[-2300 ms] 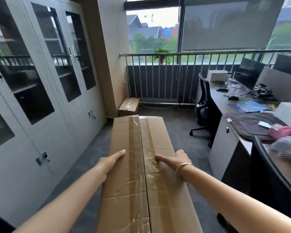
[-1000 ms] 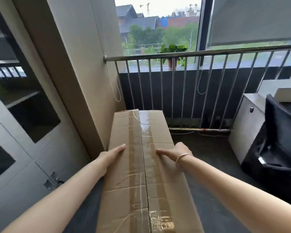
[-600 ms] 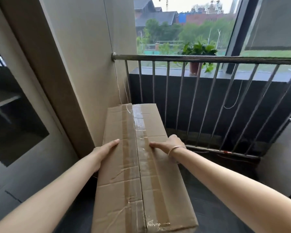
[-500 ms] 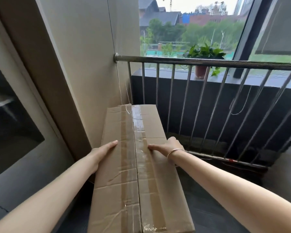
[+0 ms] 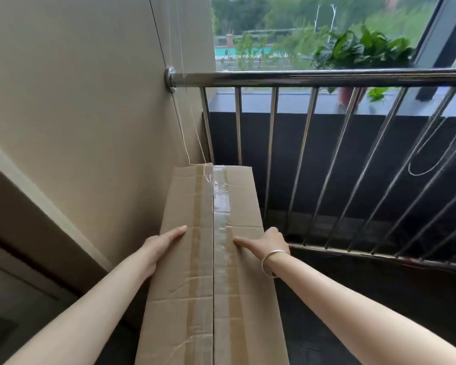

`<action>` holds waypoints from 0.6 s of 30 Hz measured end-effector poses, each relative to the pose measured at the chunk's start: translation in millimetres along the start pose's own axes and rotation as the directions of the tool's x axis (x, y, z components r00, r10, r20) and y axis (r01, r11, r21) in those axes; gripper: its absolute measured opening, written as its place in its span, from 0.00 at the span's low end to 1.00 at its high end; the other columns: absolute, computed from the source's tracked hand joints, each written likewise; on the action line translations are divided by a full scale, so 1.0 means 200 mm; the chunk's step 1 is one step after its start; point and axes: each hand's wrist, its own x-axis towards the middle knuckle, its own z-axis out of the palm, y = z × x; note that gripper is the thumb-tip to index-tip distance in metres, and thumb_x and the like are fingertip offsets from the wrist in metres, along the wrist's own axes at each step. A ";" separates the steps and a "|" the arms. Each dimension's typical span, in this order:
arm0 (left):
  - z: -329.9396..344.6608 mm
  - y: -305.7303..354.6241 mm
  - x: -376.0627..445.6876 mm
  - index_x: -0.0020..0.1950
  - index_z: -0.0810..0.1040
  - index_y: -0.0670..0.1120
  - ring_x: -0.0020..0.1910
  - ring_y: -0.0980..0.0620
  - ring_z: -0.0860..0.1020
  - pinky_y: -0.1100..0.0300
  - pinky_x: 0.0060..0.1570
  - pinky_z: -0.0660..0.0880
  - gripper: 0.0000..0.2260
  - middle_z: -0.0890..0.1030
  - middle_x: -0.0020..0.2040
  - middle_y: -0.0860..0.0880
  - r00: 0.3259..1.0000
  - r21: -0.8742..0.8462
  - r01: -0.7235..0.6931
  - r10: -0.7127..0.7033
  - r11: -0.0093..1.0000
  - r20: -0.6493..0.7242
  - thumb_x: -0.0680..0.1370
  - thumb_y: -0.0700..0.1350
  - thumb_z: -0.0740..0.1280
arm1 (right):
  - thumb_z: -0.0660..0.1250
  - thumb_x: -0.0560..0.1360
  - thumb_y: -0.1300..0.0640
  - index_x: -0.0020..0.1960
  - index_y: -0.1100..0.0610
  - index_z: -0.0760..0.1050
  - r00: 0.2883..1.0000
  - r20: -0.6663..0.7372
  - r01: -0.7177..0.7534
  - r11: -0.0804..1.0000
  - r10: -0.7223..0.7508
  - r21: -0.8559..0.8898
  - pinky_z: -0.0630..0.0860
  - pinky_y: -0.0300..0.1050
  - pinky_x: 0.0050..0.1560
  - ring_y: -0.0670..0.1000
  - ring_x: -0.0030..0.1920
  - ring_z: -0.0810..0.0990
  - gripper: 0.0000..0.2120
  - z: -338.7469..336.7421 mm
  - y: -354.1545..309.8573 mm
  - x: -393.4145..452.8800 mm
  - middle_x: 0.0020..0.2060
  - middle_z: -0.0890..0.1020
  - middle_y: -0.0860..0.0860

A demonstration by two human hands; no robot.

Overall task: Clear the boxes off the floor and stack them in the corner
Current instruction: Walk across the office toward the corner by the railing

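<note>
A long brown cardboard box (image 5: 216, 299), taped along its top seam, stretches away from me toward the corner where the beige wall (image 5: 90, 101) meets the metal railing (image 5: 313, 76). Its far end sits close to the wall and the railing bars. My left hand (image 5: 161, 243) grips the box's left edge, thumb lying on top. On the right edge my right hand (image 5: 266, 242), with a bracelet at the wrist, grips the same way. The floor of the corner under the box is hidden.
Dark carpet (image 5: 379, 299) lies to the right of the box, below the railing. A potted plant (image 5: 363, 48) stands on the sill behind the bars. Thin cords (image 5: 192, 143) hang down the wall by the corner. A grey cabinet (image 5: 11, 299) is at the lower left.
The view has closed in on the corner and the box has come along, its far end now near the wall and railing. Both hands keep the same hold.
</note>
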 end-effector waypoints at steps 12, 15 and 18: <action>0.05 0.09 1.04 0.60 0.80 0.43 0.47 0.43 0.84 0.52 0.46 0.80 0.24 0.85 0.48 0.44 0.998 -0.001 0.038 -0.037 0.999 0.059 0.69 0.53 0.77 | 0.75 0.61 0.33 0.64 0.60 0.65 0.991 -0.071 -0.122 0.991 0.118 -0.061 0.72 0.44 0.43 0.55 0.56 0.77 0.44 0.47 -0.09 0.80 0.61 0.72 0.54; 0.11 0.07 1.29 0.60 0.79 0.44 0.48 0.44 0.83 0.53 0.46 0.80 0.24 0.85 0.50 0.44 0.998 0.014 0.033 -0.033 0.999 0.052 0.70 0.54 0.76 | 0.74 0.62 0.34 0.63 0.61 0.65 0.988 -0.087 -0.132 0.990 0.127 -0.053 0.72 0.45 0.45 0.56 0.56 0.76 0.43 0.57 -0.05 1.02 0.61 0.72 0.55; 0.15 0.00 1.52 0.62 0.77 0.44 0.49 0.45 0.82 0.54 0.45 0.78 0.24 0.83 0.52 0.45 1.000 0.045 0.019 -0.020 0.999 0.011 0.71 0.54 0.75 | 0.74 0.63 0.34 0.63 0.61 0.65 0.986 -0.097 -0.138 0.988 0.132 -0.063 0.74 0.48 0.50 0.57 0.58 0.76 0.42 0.70 0.00 1.18 0.61 0.71 0.55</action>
